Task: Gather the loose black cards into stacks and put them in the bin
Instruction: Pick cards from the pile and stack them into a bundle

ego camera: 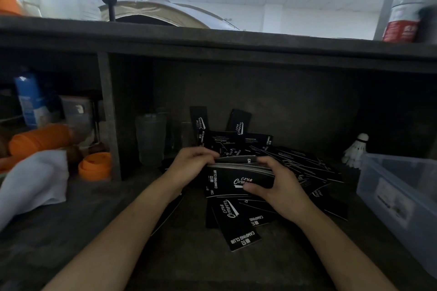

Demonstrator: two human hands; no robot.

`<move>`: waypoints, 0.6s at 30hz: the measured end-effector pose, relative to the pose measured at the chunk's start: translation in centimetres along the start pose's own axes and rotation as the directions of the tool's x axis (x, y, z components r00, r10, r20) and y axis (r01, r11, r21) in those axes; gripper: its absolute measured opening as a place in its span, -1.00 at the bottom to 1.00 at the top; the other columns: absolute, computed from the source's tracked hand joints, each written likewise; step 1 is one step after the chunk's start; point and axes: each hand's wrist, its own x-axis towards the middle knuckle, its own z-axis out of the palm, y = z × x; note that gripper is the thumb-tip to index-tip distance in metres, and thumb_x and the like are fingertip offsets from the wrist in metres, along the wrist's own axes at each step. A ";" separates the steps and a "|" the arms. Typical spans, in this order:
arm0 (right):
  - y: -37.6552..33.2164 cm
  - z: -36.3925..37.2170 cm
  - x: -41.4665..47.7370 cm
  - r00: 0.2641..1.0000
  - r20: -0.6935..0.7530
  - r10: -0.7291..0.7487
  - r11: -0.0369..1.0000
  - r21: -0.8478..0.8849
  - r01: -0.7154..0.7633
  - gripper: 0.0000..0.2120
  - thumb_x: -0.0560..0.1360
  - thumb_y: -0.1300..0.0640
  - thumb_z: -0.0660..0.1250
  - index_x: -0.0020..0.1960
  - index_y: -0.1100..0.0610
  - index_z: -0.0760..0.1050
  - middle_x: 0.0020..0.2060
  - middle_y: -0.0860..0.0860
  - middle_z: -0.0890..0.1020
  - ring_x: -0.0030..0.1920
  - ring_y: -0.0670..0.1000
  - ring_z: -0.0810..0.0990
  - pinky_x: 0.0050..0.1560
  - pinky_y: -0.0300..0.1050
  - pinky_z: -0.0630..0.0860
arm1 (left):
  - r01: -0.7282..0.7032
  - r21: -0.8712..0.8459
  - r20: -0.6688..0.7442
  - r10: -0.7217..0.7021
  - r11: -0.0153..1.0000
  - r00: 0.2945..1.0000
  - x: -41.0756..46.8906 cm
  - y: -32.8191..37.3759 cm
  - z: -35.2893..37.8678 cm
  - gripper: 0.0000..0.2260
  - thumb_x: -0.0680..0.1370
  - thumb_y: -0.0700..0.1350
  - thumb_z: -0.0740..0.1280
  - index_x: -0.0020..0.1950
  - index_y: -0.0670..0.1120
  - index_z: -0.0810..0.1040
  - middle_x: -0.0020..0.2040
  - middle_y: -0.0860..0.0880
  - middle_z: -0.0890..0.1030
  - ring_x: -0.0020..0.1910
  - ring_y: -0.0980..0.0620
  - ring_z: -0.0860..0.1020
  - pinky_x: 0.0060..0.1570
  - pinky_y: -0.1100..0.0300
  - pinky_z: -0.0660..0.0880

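Observation:
Both my hands hold one stack of black cards [227, 178] upright on its long edge, above a dark shelf. My left hand [191, 164] grips the stack's left end, fingers curled over the top. My right hand [277, 183] grips the right end, thumb on the printed front face. Several loose black cards [238, 224] lie scattered under and around the stack, and two more cards [199, 119] lean on the back wall. A clear plastic bin [402, 194] stands at the right, apart from both hands.
A clear glass [151, 138] stands left of the cards beside a shelf divider [108, 113]. Orange cups [94, 165], a white cloth [35, 182] and a blue bottle [29, 99] fill the left side. A shuttlecock [356, 150] sits behind the bin.

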 end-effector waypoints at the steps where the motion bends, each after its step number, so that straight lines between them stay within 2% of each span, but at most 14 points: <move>1: 0.0 0.0 0.0 1.000 0.003 0.002 1.000 0.006 -0.002 -0.43 0.37 0.03 0.62 0.31 -0.06 0.49 0.08 -0.19 0.64 0.13 -0.23 0.59 0.14 -0.37 0.46 | 0.022 -0.014 -0.018 -0.023 1.000 1.000 0.1 0.1 -0.1 -0.75 0.56 -0.26 0.27 0.07 -0.08 0.72 0.06 0.03 0.70 0.06 0.09 0.61 -0.10 0.27 0.51; 4: 0.2 0.0 0.1 1.000 0.003 0.011 1.000 0.016 -0.011 -0.42 0.37 0.02 0.62 0.33 -0.02 0.51 0.10 -0.13 0.67 0.14 -0.16 0.63 0.22 -0.21 0.54 | 0.104 -0.154 -0.043 -0.112 0.983 0.993 0.1 0.2 -0.7 -0.70 0.61 -0.25 0.14 0.10 -0.18 0.67 0.09 -0.10 0.68 0.02 -0.01 0.61 -0.17 0.20 0.49; 7: 0.2 0.0 0.0 1.000 0.001 0.020 0.999 0.026 -0.021 -0.44 0.36 0.04 0.62 0.31 0.01 0.54 0.09 -0.13 0.67 0.11 -0.18 0.63 0.21 -0.22 0.54 | 0.134 -0.217 -0.025 -0.143 0.967 0.989 0.1 0.3 -1.2 -0.70 0.63 -0.16 0.13 0.08 -0.17 0.66 0.07 -0.17 0.68 -0.03 -0.06 0.63 -0.19 0.16 0.52; 10: 0.3 0.1 0.0 1.000 -0.004 0.021 0.999 0.032 -0.021 -0.45 0.35 0.04 0.63 0.30 0.01 0.55 0.08 -0.13 0.68 0.11 -0.18 0.64 0.23 -0.17 0.56 | 0.110 -0.099 -0.015 -0.112 0.989 0.994 0.3 -0.1 -1.2 -0.82 0.56 -0.20 0.31 0.07 -0.09 0.69 0.11 -0.08 0.68 0.11 -0.05 0.60 -0.08 0.14 0.53; 14: 0.4 0.1 0.0 1.000 -0.007 0.019 0.999 0.036 -0.019 -0.46 0.35 0.03 0.64 0.28 -0.02 0.56 0.07 -0.14 0.70 0.10 -0.18 0.65 0.24 -0.14 0.57 | 0.129 -0.032 0.047 -0.128 0.991 0.991 0.5 -0.6 -1.7 -0.81 0.58 -0.22 0.32 0.08 -0.03 0.70 0.14 -0.01 0.67 0.19 -0.04 0.58 0.10 0.11 0.55; 16: 0.4 0.1 0.0 1.000 -0.013 0.013 0.999 0.042 -0.012 -0.48 0.35 0.06 0.64 0.27 -0.04 0.58 0.04 -0.16 0.70 0.07 -0.22 0.65 0.21 -0.20 0.56 | 0.132 -0.019 0.075 -0.130 0.991 0.989 0.4 -0.8 -1.9 -0.84 0.61 -0.19 0.34 0.11 -0.06 0.69 0.11 -0.03 0.69 0.16 -0.01 0.61 0.02 0.18 0.55; 18: 0.4 0.0 -0.1 1.000 -0.018 0.011 0.998 0.055 -0.010 -0.48 0.35 0.09 0.64 0.26 -0.08 0.57 0.03 -0.17 0.71 0.05 -0.26 0.65 0.18 -0.28 0.55 | 0.081 -0.017 0.026 -0.080 0.997 0.996 0.4 -0.9 -2.0 -0.87 0.61 -0.17 0.36 0.09 -0.07 0.69 0.07 -0.04 0.71 0.09 0.04 0.63 -0.13 0.27 0.55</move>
